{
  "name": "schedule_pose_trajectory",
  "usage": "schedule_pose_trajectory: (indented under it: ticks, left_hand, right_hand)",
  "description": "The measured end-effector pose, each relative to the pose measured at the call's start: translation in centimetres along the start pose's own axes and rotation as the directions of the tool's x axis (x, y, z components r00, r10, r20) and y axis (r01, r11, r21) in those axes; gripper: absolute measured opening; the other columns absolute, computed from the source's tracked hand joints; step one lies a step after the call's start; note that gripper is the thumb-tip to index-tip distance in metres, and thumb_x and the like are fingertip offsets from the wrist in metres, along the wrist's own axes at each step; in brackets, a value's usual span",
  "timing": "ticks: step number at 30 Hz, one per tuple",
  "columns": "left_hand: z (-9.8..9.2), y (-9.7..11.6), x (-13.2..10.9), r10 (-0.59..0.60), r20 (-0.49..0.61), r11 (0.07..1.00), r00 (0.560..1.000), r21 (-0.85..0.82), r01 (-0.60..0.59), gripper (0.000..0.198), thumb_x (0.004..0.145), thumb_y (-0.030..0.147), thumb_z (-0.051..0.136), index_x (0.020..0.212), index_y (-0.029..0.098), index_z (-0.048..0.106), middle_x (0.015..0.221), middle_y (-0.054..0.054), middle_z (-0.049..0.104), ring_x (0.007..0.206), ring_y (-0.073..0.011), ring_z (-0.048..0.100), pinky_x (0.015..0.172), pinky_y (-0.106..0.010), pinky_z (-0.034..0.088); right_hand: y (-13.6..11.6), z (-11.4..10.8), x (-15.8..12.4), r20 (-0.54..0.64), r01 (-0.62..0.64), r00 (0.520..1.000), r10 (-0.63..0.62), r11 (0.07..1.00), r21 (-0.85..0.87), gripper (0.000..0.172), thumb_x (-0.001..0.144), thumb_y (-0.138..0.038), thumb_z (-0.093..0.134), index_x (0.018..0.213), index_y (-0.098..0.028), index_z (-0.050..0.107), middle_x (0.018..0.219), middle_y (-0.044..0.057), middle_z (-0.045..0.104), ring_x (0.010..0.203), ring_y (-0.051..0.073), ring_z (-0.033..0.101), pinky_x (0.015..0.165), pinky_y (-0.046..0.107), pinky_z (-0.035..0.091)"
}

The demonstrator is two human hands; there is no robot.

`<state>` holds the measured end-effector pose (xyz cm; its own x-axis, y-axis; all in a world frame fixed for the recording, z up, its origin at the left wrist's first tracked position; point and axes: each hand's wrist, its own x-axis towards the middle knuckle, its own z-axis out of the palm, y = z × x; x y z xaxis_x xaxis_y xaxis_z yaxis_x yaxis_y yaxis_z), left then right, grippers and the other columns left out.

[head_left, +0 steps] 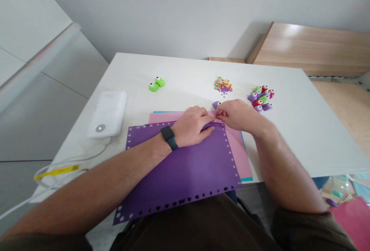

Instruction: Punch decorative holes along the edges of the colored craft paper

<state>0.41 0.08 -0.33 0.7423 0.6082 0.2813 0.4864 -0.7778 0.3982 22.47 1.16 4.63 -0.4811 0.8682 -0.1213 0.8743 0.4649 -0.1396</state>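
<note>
A purple paper sheet (185, 166) with punched shapes along its edges lies on the white table (303, 128), over a pink sheet (235, 143) and a blue one. My left hand (192, 126) rests flat on the purple sheet's far edge, fingers together pressing down. My right hand (235, 113) sits at the sheet's far right corner, fingers curled in a pinch next to a small purple punch (216, 104). What the pinch holds is hidden.
A pile of small purple, red and green punches (261, 97) lies at the right, a heap of coloured confetti (222, 84) behind the hands, a green punch (156, 84) further left. A white power bank (107, 114) with cables lies at the left edge. Wooden furniture (315, 47) stands beyond.
</note>
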Motion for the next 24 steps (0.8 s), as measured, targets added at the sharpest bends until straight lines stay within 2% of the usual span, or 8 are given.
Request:
schedule_pose_trajectory:
  ticks: [8,15,24]
  left_hand:
    - [-0.05,0.01,0.03,0.005,0.006,1.000,1.000,0.003,-0.005,0.029,0.098,0.035,0.058,0.120,0.021,0.071,0.106,-0.010,0.066,0.101,-0.0254,0.058,0.093,-0.043,0.046]
    - [-0.06,-0.04,-0.03,-0.002,0.005,1.000,1.000,-0.001,0.002,0.030,0.099,0.037,0.058,0.120,0.020,0.072,0.106,-0.011,0.066,0.102,-0.0255,0.059,0.094,-0.043,0.046]
    - [-0.06,-0.05,-0.05,0.000,0.008,1.000,1.000,-0.003,0.000,0.030,0.099,0.037,0.058,0.119,0.020,0.072,0.106,-0.011,0.066,0.102,-0.0255,0.058,0.093,-0.043,0.045]
  right_hand:
    - [-0.44,-0.02,0.09,0.031,-0.010,0.999,0.011,1.000,-0.022,0.023,0.092,-0.021,0.054,0.093,-0.020,0.077,0.091,0.008,0.079,0.085,0.023,0.071,0.074,0.032,0.044]
    - [0.18,-0.60,-0.32,-0.001,-0.036,0.999,0.036,0.999,0.023,0.023,0.093,-0.022,0.057,0.099,-0.021,0.079,0.096,0.006,0.080,0.091,0.023,0.073,0.082,0.032,0.048]
    - [0.17,-0.30,-0.07,0.016,-0.039,0.999,0.039,0.999,0.000,0.023,0.092,-0.027,0.059,0.097,-0.022,0.081,0.096,0.005,0.081,0.090,0.023,0.074,0.082,0.033,0.049]
